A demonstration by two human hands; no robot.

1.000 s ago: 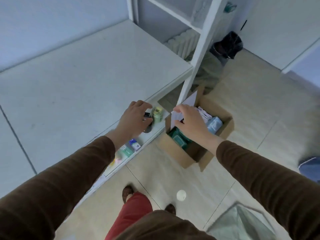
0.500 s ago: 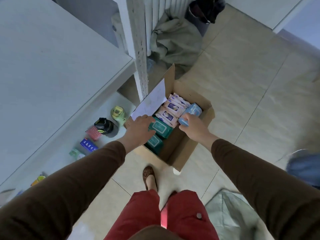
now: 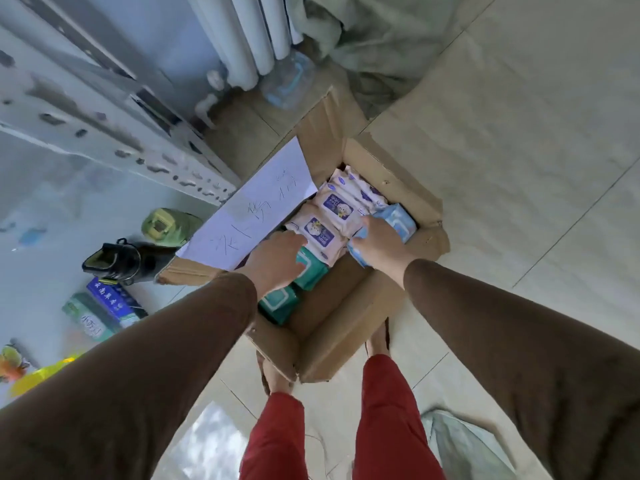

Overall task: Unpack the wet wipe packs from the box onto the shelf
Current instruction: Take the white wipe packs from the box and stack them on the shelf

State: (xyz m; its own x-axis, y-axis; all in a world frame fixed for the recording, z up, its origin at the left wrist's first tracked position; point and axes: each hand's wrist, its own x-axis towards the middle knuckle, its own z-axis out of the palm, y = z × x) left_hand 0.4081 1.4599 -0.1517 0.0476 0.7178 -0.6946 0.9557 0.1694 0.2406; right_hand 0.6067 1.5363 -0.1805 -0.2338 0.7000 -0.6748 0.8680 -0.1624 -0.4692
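A light-blue pack [image 3: 398,220] is gripped by the right hand [image 3: 379,242] inside the box [image 3: 346,344]; the left hand [image 3: 277,259] lies flat on teal packs [image 3: 304,275]. Most packs remain unpacked.

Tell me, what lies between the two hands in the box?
In the head view, white wipe packs lie between the left hand and right hand.

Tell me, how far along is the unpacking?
Barely begun, it seems. Done: I see no wet wipe pack on the shelf, only other goods. In hand: the right hand grips a light blue pack in the box; the left hand reaches onto the teal packs. Left: the white packs and teal ones fill the box's far half.
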